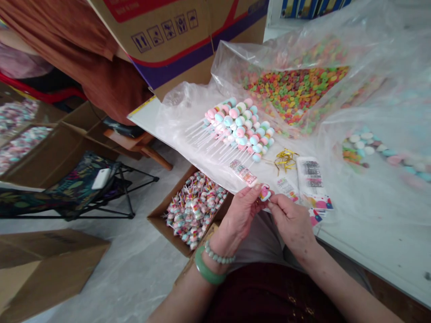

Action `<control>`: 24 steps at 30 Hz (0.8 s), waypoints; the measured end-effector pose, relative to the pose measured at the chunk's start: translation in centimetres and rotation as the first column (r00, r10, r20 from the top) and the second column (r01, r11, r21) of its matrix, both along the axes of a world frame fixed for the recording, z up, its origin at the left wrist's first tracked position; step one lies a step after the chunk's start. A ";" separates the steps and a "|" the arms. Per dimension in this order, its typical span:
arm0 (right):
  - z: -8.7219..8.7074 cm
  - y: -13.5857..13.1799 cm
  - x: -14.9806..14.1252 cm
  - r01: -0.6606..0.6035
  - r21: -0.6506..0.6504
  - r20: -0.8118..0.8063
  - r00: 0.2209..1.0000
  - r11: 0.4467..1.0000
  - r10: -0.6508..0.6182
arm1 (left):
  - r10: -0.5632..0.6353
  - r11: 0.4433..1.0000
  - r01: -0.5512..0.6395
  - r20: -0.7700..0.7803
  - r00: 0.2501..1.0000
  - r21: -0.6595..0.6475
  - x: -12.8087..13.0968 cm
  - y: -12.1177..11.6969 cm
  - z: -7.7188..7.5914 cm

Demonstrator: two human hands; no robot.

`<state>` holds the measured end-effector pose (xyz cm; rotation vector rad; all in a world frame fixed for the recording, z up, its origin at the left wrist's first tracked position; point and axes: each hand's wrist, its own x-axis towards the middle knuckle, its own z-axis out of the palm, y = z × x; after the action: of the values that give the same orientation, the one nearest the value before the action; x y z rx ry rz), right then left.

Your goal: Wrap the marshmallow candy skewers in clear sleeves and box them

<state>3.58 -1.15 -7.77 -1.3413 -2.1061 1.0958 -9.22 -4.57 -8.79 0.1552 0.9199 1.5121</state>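
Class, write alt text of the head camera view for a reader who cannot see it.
The left hand, wearing a green bangle, and the right hand hold a small pink-and-white item over a white table. On plastic sheeting beside them lie pastel candy sticks and a heap of colored cereal rings, with a cardboard box of wrapped lollipops below the table edge.

Left hand, right hand pinching small pink candy piece.

I see glossy clear plastic sheeting over a smooth white counter, matt corrugated cardboard at far left, thin white plastic sticks, and a small glossy pink piece pinched in the fingers nearby.
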 end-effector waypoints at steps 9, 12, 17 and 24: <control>-1.0 0.9 1.6 -0.129 0.068 -0.070 0.989 0.989 0.134 | 0.029 0.995 -0.025 0.036 0.999 -0.091 -2.1 0.5 0.2; -0.8 1.1 1.7 -0.132 -0.011 -0.101 0.986 0.991 0.130 | 0.119 0.989 -0.119 -0.007 0.993 -0.086 -2.7 0.5 0.4; 0.7 0.8 0.4 -0.109 -0.541 -0.274 0.960 0.834 -0.053 | 0.174 0.985 -0.173 -0.067 0.982 0.018 -2.1 0.4 0.7; 0.4 -0.3 -0.5 -0.284 -0.838 -0.452 0.840 0.466 -0.301 | 0.175 0.984 -0.175 -0.012 0.984 -0.027 -2.2 0.3 0.8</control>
<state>3.11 -1.45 -7.41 -1.1249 -1.0053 2.4457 -11.37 -4.29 -8.01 0.0618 0.9823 1.6610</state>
